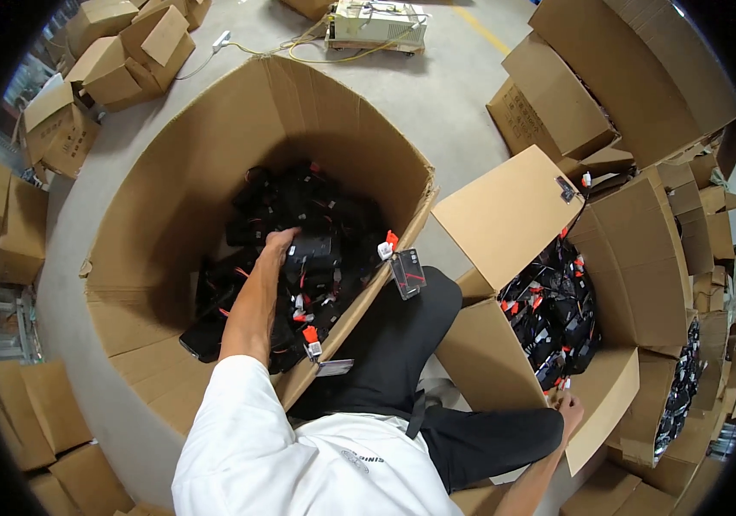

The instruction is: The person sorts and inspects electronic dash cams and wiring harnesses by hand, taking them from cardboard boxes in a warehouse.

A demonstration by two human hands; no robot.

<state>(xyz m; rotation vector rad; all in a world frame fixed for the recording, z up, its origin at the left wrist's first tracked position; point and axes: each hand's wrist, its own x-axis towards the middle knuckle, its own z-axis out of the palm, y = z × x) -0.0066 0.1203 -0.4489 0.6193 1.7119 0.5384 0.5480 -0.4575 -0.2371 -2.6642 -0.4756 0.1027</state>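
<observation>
Inside the large open carton point(170, 172) on the left, my left hand point(280, 239) reaches down to a pile of black packs point(299, 193) with wires and small red and white connectors. Its fingers are closed at the near left edge of a black box-shaped pack point(310, 249); the fingertips are partly hidden. My right hand point(569, 413) is at the near edge of a smaller carton point(488, 348) on the right, which holds similar black packs point(557, 301). Its fingers are bent close together beside red and white connectors, and what they hold is too small to tell.
Two dark flat packs point(408, 273) point(334, 368) hang by connectors over the large carton's near rim. More cartons point(600, 95) are stacked on the right, others point(131, 60) stand at the left. A beige machine point(376, 24) with a yellow cable sits on the far floor.
</observation>
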